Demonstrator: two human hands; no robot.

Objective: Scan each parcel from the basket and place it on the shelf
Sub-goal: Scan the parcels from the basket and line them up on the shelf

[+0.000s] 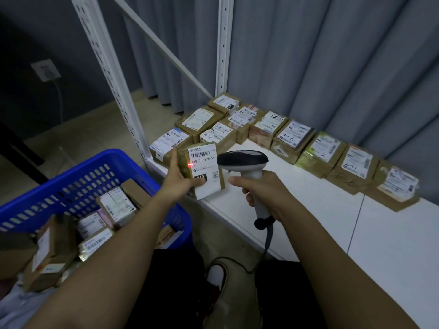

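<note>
A small taped parcel (202, 170) is held upright in the left hand (177, 184), the thumb pressed across the lower part of its white label and the other fingers wrapped behind and along its left edge, so that the hand is clamped on it just above the front left corner of the white shelf (308, 210). The parcel's long axis runs roughly vertical, label turned toward the camera and slightly to the right. Just beside it, to the right, a corded handheld scanner (244, 162) is gripped by the right hand (263, 194), fingers curled tight round the pale handle and the dark head pointed left at the label. A red scan dot is seen at the label's left edge, below the barcode rather than on it, so it is judged that a small upward tilt of scanner or parcel is what the reading turns on. On the label "010-010-L30-551" can be read under the barcode, with "010" in white on a black block lower down and a small QR code beside it; the logo line at the top is too small to be made out. Shelved parcels (292, 136) are laid in a row along the back, several marked by hand, "1-2" and what may be "2-1" among them. The blue basket (78, 184), at the left and nearer the left hand, is seen to hold more parcels.
</note>
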